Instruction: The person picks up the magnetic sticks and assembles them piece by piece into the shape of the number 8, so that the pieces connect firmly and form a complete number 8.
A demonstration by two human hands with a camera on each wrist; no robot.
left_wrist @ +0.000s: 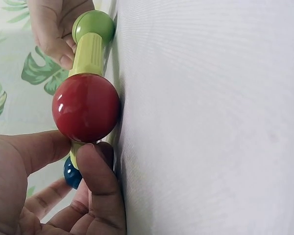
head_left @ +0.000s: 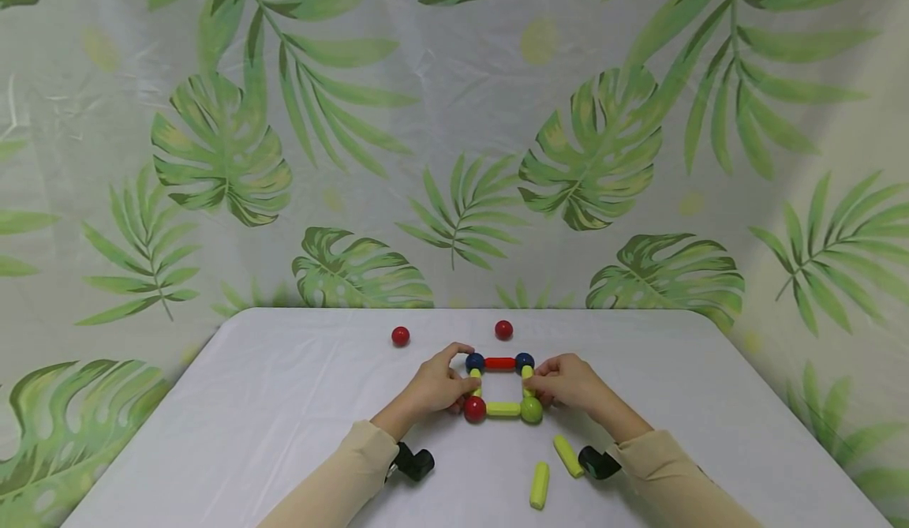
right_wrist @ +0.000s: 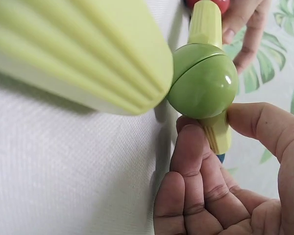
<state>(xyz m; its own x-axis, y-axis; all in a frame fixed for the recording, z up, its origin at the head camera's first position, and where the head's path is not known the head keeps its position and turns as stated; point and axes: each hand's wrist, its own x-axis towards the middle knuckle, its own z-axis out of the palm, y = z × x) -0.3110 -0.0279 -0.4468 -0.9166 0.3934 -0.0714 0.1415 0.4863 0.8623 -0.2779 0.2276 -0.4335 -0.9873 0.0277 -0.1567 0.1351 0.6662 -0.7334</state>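
A square frame of balls and ribbed rods lies on the table between the hands. Its near corners are a red ball (head_left: pixel 475 409) and a green ball (head_left: pixel 531 410), joined by a yellow-green rod (head_left: pixel 503 409). Two blue balls, a left one (head_left: pixel 475 362) and a right one (head_left: pixel 525 361), form the far corners with a red rod (head_left: pixel 500 363) between them. My left hand (head_left: pixel 439 383) pinches the left side rod (left_wrist: pixel 74 152) just behind the red ball. On the other side, my right hand (head_left: pixel 570 383) pinches the right side rod (right_wrist: pixel 217 136), close to the green ball.
Two loose yellow-green rods, one slanted (head_left: pixel 567 456) and one nearer the front (head_left: pixel 540 486), lie by the right wrist. At the back of the white table (head_left: pixel 284 402) sit two red balls, left (head_left: pixel 401 336) and right (head_left: pixel 503 330). A leaf-patterned cloth (head_left: pixel 454 117) hangs behind.
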